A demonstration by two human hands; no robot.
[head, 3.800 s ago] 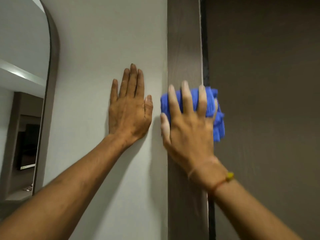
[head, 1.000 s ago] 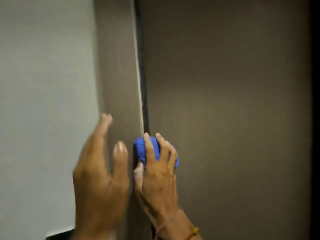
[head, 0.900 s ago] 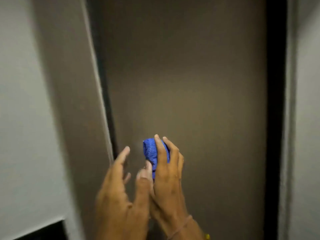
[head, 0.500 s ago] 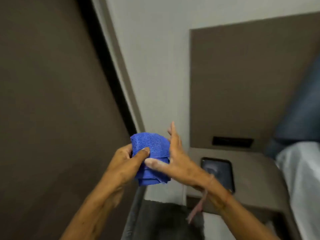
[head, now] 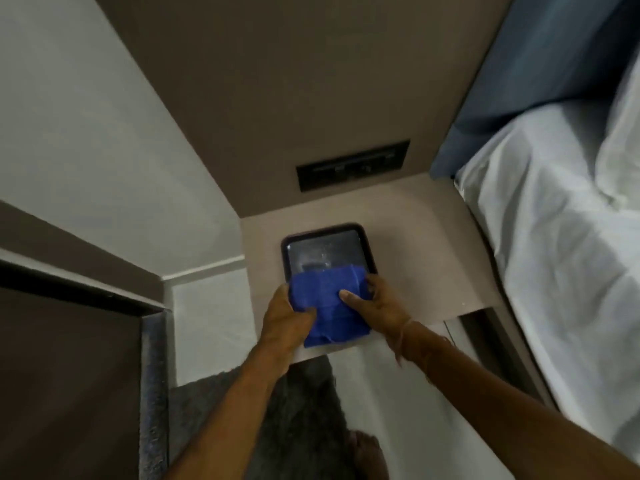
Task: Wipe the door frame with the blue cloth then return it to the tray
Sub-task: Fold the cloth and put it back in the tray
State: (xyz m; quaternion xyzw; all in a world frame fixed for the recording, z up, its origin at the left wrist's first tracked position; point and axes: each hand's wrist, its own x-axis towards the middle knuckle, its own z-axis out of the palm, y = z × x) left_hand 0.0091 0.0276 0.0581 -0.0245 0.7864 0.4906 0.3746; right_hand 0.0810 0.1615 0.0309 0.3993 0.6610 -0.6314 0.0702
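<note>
Both hands hold the blue cloth (head: 329, 303) in the head view, just below centre. The left hand (head: 287, 317) grips the cloth's left edge, thumb on top and fingers curled beneath; the right hand (head: 377, 299) pinches its right side, thumb pressed flat on the fabric. A thin cord bracelet (head: 405, 336) circles the right wrist.

The cloth is folded into a rough rectangle and covers the near end of the dark tray (head: 367, 244), so that the tray's far half — a glossy bottom inside a raised rim — shows at twelve o'clock from the hands. Whether the cloth already rests on the tray or is held just above it, I cannot tell.

The tray sits on a beige worktop (head: 433, 258). At twelve o'clock from the tray, a dark switch panel (head: 353, 166) is set in the brown wall panel (head: 311, 81). A bed with white sheets (head: 554, 237) lies at three o'clock, touching the worktop's edge, with a blue headboard (head: 554, 57) above it. At nine o'clock the dark door frame (head: 79, 289) runs beside a white wall (head: 86, 116). A bare foot (head: 367, 452) stands on the floor at six o'clock — partly on a grey rug (head: 298, 427).
</note>
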